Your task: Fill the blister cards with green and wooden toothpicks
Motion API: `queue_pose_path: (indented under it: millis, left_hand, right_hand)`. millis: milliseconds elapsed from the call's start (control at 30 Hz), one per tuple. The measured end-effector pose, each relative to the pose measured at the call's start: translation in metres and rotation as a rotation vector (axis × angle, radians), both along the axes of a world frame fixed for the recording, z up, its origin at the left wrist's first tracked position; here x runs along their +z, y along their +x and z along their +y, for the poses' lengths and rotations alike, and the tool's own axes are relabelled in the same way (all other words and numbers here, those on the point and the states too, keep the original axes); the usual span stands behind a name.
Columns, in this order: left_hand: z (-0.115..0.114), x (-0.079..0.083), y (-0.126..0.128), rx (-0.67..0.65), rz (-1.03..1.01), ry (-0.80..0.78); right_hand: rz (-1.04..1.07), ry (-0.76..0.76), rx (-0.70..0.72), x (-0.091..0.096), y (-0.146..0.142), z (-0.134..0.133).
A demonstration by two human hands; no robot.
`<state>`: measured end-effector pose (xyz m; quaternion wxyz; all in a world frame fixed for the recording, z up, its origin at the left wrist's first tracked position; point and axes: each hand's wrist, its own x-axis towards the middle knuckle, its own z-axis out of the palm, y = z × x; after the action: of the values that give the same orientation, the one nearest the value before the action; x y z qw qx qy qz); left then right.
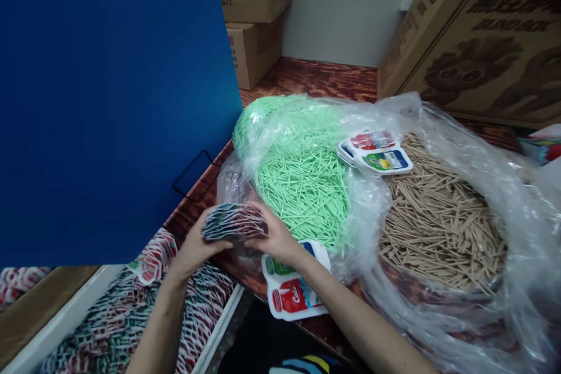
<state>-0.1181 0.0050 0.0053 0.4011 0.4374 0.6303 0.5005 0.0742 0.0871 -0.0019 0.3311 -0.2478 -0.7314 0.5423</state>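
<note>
Both my hands grip one thick stack of bottle-shaped printed pouches [234, 222] over the edge of a dark wooden table [315, 79]. My left hand [195, 245] wraps the stack's left end and my right hand [274, 236] clasps its right end, fingers closed on it. Beneath my right wrist lie two flat pouches [293, 292], one green, one red. Just beyond the stack sits a heap of green sticks [302, 181] in clear plastic.
A pile of brown wooden sticks [442, 222] fills a clear bag on the right, with a few pouches [377, 153] resting above it. A white bin of pouches [127, 315] is lower left. A blue panel [109, 99] covers the left. Cardboard boxes [482, 35] stand behind.
</note>
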Motion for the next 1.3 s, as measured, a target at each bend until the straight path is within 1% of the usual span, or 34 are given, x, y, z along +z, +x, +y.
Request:
queue_pose_path:
  millis: [100,167,200,267,367,433,500,633,733,833,900,967,1000,1067,1100,1167,1200,1233,1300]
  left_hand:
    - [0.003,-0.024,0.003,-0.019,0.021,-0.010]
    - [0.004,-0.032,0.005,0.003,0.051,0.019]
    - [0.004,-0.032,0.005,0.019,0.062,0.037]
    - [0.002,-0.027,0.005,0.041,0.095,0.077]
    - [0.001,-0.019,0.005,0.031,0.160,0.120]
    - [0.002,-0.019,0.007,0.028,0.148,0.091]
    - [0.004,-0.023,0.010,0.046,0.116,0.053]
    - [0.004,-0.033,0.013,0.097,0.104,0.099]
    - [0.005,-0.036,0.015,0.121,0.089,0.075]
    - [0.004,-0.031,0.017,0.139,0.046,0.047]
    - [-0.002,-0.022,0.015,0.145,0.014,0.077]
    - [-0.015,-0.012,0.009,0.161,-0.025,0.107]
    - [-0.024,-0.009,0.004,0.171,-0.054,0.104]
    - [-0.049,-0.005,-0.011,0.196,-0.116,0.040]
    - [-0.063,-0.006,-0.020,0.195,-0.129,-0.021]
    - [-0.094,-0.015,-0.037,0.201,-0.113,-0.129]
    - [-0.108,-0.022,-0.045,0.201,-0.100,-0.169]
    - [-0.122,-0.030,-0.051,0.232,-0.080,-0.195]
    - [-0.143,-0.051,-0.059,0.257,-0.084,-0.260]
  right_hand:
    - [-0.022,-0.008,-0.034,-0.022,-0.005,0.001]
    - [0.001,-0.008,-0.058,-0.026,-0.008,-0.001]
    - [0.009,-0.007,-0.071,-0.024,-0.009,-0.002]
    - [0.011,-0.001,-0.085,-0.016,-0.008,-0.004]
    - [0.003,0.004,-0.085,-0.009,-0.004,-0.004]
    - [-0.011,0.005,-0.084,-0.013,-0.003,-0.003]
    - [-0.033,0.017,-0.085,-0.019,-0.004,-0.002]
    - [-0.075,0.111,-0.090,-0.028,-0.006,0.000]
    - [-0.131,0.151,-0.104,-0.032,-0.006,0.004]
    - [-0.198,0.182,-0.078,-0.029,-0.008,0.007]
    - [-0.196,0.233,-0.070,-0.017,-0.011,0.003]
    - [-0.165,0.265,-0.055,-0.001,-0.014,-0.010]
    - [-0.155,0.264,-0.022,0.006,-0.016,-0.021]
    - [-0.174,0.233,0.028,0.015,-0.021,-0.048]
    - [-0.199,0.206,0.059,0.015,-0.025,-0.063]
    - [-0.251,0.123,0.152,0.004,-0.033,-0.094]
    - [-0.284,0.071,0.210,-0.006,-0.038,-0.109]
    - [-0.322,0.018,0.265,-0.017,-0.043,-0.121]
    - [-0.436,-0.093,0.360,-0.043,-0.052,-0.140]
